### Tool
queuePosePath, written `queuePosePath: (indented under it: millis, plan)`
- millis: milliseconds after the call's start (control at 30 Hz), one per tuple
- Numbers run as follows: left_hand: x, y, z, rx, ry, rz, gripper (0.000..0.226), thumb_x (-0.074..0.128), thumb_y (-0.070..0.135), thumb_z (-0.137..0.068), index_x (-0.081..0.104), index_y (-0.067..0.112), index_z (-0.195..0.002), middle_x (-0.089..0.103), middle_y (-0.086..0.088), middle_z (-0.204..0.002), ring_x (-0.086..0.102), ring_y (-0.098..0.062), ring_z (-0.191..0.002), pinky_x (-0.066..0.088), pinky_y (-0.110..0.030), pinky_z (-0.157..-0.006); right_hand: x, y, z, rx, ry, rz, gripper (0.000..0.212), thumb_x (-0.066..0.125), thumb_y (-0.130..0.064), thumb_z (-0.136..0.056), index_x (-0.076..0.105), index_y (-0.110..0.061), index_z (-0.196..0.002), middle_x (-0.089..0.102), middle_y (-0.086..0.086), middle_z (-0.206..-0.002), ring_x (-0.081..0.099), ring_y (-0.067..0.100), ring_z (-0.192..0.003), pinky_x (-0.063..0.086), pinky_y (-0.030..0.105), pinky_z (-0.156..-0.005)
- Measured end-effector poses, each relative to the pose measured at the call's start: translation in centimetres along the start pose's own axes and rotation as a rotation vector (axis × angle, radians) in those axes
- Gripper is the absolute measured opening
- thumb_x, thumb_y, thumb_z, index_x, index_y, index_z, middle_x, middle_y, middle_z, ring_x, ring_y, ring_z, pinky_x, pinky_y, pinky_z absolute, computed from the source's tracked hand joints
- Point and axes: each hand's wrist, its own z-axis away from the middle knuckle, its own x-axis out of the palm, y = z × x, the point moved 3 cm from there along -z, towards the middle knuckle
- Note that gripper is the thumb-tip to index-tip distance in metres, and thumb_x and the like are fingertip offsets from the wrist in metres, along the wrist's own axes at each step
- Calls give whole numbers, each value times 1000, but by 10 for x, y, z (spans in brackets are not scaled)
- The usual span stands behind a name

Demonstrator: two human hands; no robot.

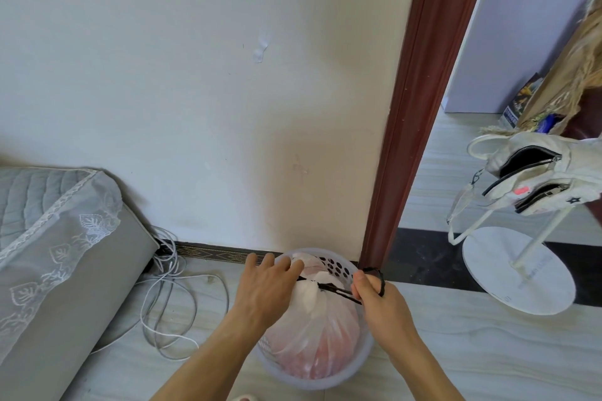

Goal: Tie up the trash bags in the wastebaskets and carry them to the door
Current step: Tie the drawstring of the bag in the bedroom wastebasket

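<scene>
Trash bag [312, 329] sits in the wastebasket [363, 358], lower centre of frame, neck gathered. Black drawstring [338, 291] is pinched in the closed right hand [381, 303]; left hand [270, 286] is pressed on the neck, fingers spread. Risk judged: a hard pull could tear the thin film or tip the light basket.

We see a translucent white trash bag [312, 335] sitting in a pale round plastic wastebasket [338, 265] with a perforated wall, standing on the floor against the far wall just left of the door frame. The bag's top is gathered into a bunched neck, and a black drawstring [338, 290] runs taut from it to the right. Pinkish contents show through the film.
</scene>
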Motion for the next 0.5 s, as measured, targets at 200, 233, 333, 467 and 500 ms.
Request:
queuePosePath:
  millis: [200, 233, 333, 467, 500]
  plan:
    - [-13, 2, -6, -88, -155, 242, 25, 37, 14, -91, 48, 19, -113, 59, 3, -112, 54, -23, -105, 39, -36, -87, 2, -6, 11, 46, -61, -28, 43, 44, -34, -102, 53, -16, -63, 36, -13, -41, 33, 3, -42, 29, 22, -53]
    - [-7, -4, -5, -141, -230, 405, 21, 39, 20, -93, 52, 20, -109, 61, 4, -111, 55, -21, -103, 43, -35, -87, 3, -8, 14, 40, -67, -26, 44, 44, -35, -101, 56, -17, -64, 40, -12, -43, 35, 2, -42, 30, 23, -55]
    - [9, -29, -2, -357, -451, 899, 15, 54, 33, -89, 57, 23, -101, 65, 7, -105, 60, -14, -99, 49, -36, -93, 3, -17, 22, 22, -106, -36, 42, 44, -38, -100, 64, -22, -68, 42, -2, -54, 38, 12, -50, 32, 29, -55]
    - [34, -65, 13, -478, -439, 843, 42, 56, 36, -91, 50, 18, -129, 57, -1, -129, 56, -18, -115, 44, -31, -96, -4, -44, 30, -47, -148, 4, 36, 50, -34, -98, 68, -24, -68, 53, -5, -55, 50, 8, -53, 43, 26, -58]
    - [44, -71, 20, -504, -435, 771, 48, 54, 40, -92, 45, 18, -134, 53, -4, -135, 55, -20, -118, 44, -33, -98, -5, -52, 29, -59, -146, 17, 32, 53, -33, -96, 70, -23, -70, 56, -6, -56, 53, 5, -53, 45, 24, -59]
